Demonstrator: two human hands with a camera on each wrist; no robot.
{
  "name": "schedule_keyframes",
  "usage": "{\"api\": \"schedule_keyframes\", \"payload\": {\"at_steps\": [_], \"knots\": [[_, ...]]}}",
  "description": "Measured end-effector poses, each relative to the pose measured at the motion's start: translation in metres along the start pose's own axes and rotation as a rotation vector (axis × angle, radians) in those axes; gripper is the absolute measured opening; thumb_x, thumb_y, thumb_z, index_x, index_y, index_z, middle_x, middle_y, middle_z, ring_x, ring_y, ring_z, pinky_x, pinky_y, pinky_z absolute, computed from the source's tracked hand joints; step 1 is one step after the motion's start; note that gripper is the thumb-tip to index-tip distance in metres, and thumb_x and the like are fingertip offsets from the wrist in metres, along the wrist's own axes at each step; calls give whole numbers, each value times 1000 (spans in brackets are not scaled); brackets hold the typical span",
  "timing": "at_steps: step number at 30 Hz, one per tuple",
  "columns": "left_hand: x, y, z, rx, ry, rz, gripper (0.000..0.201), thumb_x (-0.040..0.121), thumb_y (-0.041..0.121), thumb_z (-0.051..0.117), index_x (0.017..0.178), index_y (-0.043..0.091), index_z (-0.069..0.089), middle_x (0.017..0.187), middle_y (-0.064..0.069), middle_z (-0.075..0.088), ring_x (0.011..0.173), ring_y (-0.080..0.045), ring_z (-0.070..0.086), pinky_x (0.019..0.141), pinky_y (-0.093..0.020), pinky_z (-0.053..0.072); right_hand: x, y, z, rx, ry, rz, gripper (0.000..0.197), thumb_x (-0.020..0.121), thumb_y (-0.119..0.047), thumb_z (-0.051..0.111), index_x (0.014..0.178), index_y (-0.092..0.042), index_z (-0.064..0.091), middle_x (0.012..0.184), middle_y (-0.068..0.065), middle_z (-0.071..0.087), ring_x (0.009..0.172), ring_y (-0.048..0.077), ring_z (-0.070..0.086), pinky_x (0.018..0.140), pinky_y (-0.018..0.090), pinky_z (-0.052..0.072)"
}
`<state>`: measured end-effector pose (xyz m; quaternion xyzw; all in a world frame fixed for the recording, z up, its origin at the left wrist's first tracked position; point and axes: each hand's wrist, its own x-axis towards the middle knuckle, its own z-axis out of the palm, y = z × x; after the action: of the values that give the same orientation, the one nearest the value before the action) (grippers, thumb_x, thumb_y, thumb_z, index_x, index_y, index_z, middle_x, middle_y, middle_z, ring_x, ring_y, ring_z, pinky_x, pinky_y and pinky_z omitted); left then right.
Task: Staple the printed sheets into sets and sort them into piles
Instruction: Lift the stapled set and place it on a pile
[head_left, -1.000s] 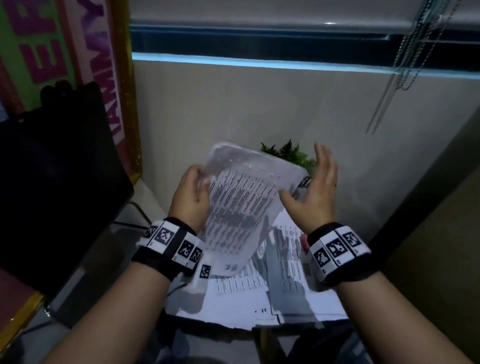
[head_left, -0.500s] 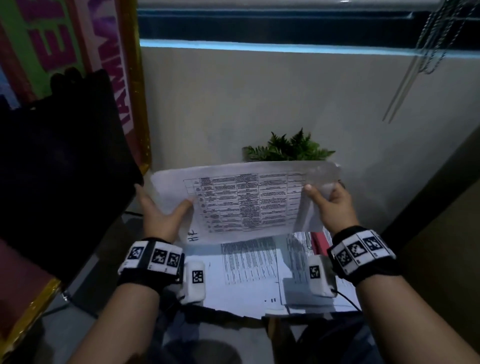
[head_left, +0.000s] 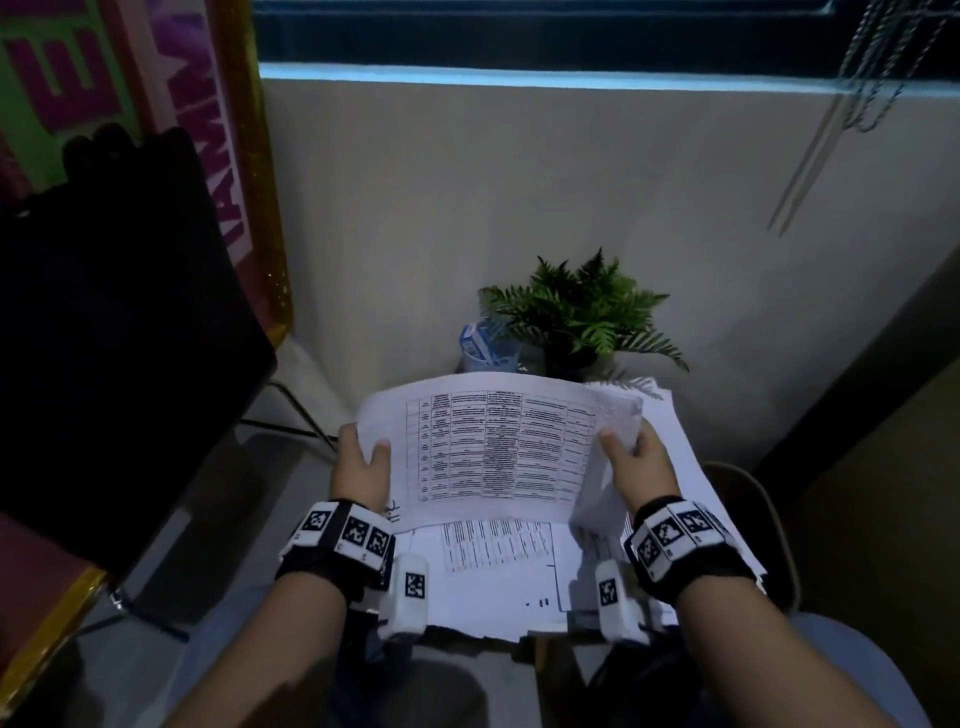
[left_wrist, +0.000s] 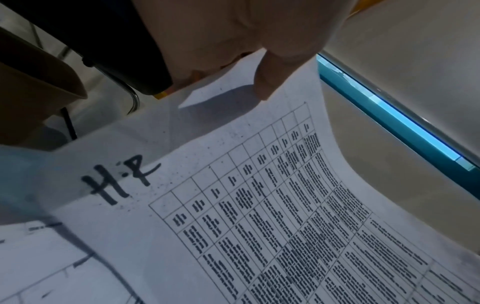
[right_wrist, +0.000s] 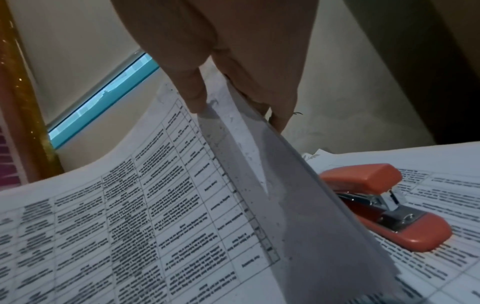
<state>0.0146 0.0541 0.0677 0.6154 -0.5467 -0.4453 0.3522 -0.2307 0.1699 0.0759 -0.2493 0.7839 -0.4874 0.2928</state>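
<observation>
I hold a set of printed sheets (head_left: 498, 447) with a table on it, landscape, above the pile of papers (head_left: 498, 566) on my lap. My left hand (head_left: 361, 462) pinches its left edge, thumb on top; handwritten letters "H.P" (left_wrist: 116, 183) mark that corner. My right hand (head_left: 636, 462) pinches the right edge (right_wrist: 233, 127), thumb on the front, fingers behind, and the edge bends back. An orange stapler (right_wrist: 384, 205) lies on the papers below my right hand, held by nobody.
A potted fern (head_left: 582, 312) and a small blue-white carton (head_left: 480, 340) stand against the wall behind the papers. A black chair back (head_left: 114, 332) is at the left, a colourful poster (head_left: 104, 67) behind it. Blind cords (head_left: 852, 93) hang at the upper right.
The sheets went from upright and curled, with my right hand open beside them, to landscape held at both edges. They have since come lower and nearer the pile.
</observation>
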Motion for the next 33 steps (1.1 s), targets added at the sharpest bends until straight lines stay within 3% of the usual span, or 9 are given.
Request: {"api": "schedule_keyframes", "payload": {"at_steps": [3, 8, 12, 14, 17, 22, 26, 28, 33], "knots": [[4, -1, 2, 13, 12, -26, 38, 98, 14, 41, 134, 8, 32, 128, -19, 51, 109, -31, 52, 82, -28, 34, 4, 0, -2, -26, 5, -12, 45, 94, -27, 52, 135, -13, 46, 132, 12, 54, 121, 30, 50, 100, 41, 42], [23, 6, -10, 120, 67, -43, 47, 92, 16, 52, 133, 4, 32, 132, -23, 48, 116, -38, 50, 95, -39, 39, 1, -12, -12, 23, -76, -89, 12, 95, -20, 52, 103, -25, 59, 93, -6, 63, 87, 11, 59, 79, 25, 41], [11, 42, -5, 567, 169, 364, 82, 76, 35, 70, 142, 12, 28, 150, -15, 26, 138, -32, 25, 113, -45, 16, 1, -18, -15, -25, -153, -116, 10, 93, -26, 52, 98, -28, 61, 89, -12, 66, 87, 11, 61, 79, 26, 42], [0, 57, 11, 703, 51, 638, 78, 80, 47, 56, 146, 21, 24, 156, -9, 16, 143, -26, 15, 114, -46, 4, 3, -17, -13, -31, -187, -111, 10, 93, -24, 53, 97, -29, 61, 87, -16, 64, 87, 9, 60, 80, 25, 41], [-15, 73, 42, 752, -194, 799, 50, 92, 40, 41, 141, 30, 34, 148, 2, 37, 137, -20, 29, 114, -51, 4, 4, -16, -10, -27, -208, -89, 10, 93, -26, 55, 99, -32, 60, 91, -14, 65, 92, 11, 60, 84, 26, 41], [-18, 73, 71, 818, -381, 872, 43, 93, 25, 31, 132, 28, 49, 110, -4, 61, 106, -29, 54, 93, -39, 36, 9, -5, -7, -32, -269, -22, 21, 92, -26, 56, 111, -24, 63, 104, -4, 69, 96, 15, 62, 85, 30, 45], [-11, 58, 80, 746, -442, 817, 41, 95, 12, 42, 132, 28, 51, 105, -6, 59, 97, -32, 56, 86, -38, 40, 31, 11, -17, -256, -311, -12, 22, 81, -18, 64, 99, -28, 57, 104, 0, 61, 92, 19, 58, 84, 31, 49], [-6, 50, 83, 720, -443, 791, 41, 95, 11, 43, 131, 28, 52, 102, -6, 58, 92, -33, 57, 85, -38, 41, 44, 20, -25, -426, -220, 55, 42, 77, -16, 66, 116, -22, 51, 115, 8, 51, 98, 23, 54, 85, 30, 46], [6, 31, 89, 625, -432, 704, 38, 97, 14, 44, 133, 25, 51, 100, -5, 60, 86, -33, 58, 83, -38, 43, 72, 60, -25, -816, -185, 285, 85, 71, -49, 74, 135, -8, 35, 132, 18, 45, 118, 34, 50, 96, 37, 43]]}}
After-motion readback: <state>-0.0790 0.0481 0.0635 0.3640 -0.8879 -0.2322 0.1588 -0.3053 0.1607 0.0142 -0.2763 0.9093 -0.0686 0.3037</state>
